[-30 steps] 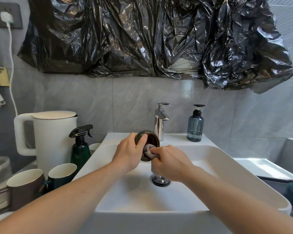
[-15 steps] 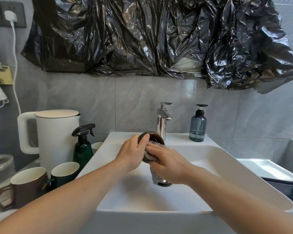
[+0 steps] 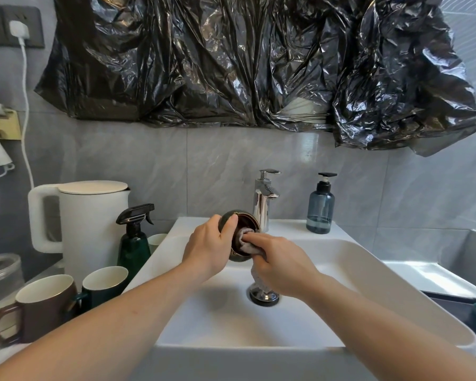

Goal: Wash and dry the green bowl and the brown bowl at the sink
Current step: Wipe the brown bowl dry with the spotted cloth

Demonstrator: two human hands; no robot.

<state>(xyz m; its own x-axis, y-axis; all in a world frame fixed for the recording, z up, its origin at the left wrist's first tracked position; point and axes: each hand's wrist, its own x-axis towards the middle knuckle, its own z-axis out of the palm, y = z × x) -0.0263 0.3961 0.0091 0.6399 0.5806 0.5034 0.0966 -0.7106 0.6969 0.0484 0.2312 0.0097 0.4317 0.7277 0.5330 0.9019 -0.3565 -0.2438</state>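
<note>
My left hand (image 3: 208,247) grips a small bowl (image 3: 245,220) over the white sink (image 3: 368,266), tipped on its side with the opening facing right. The bowl is dark green-grey outside and brown inside. My right hand (image 3: 279,264) holds a grey cloth (image 3: 245,242) and presses it into the bowl's inside; a tail of cloth hangs below my fingers toward the drain (image 3: 264,295). The chrome tap (image 3: 263,206) stands just behind the bowl; I see no water running. A second bowl is not visible.
Left of the sink stand a white kettle (image 3: 91,224), a dark green spray bottle (image 3: 134,240), a brown mug (image 3: 43,306) and a green mug (image 3: 105,284). A blue soap dispenser (image 3: 320,207) sits on the sink's back ledge. Black plastic sheeting (image 3: 259,64) hangs on the wall above.
My right hand has pushed the cloth from the bowl's lower rim up and deeper into the bowl. My left hand has kept its grip with little movement.
</note>
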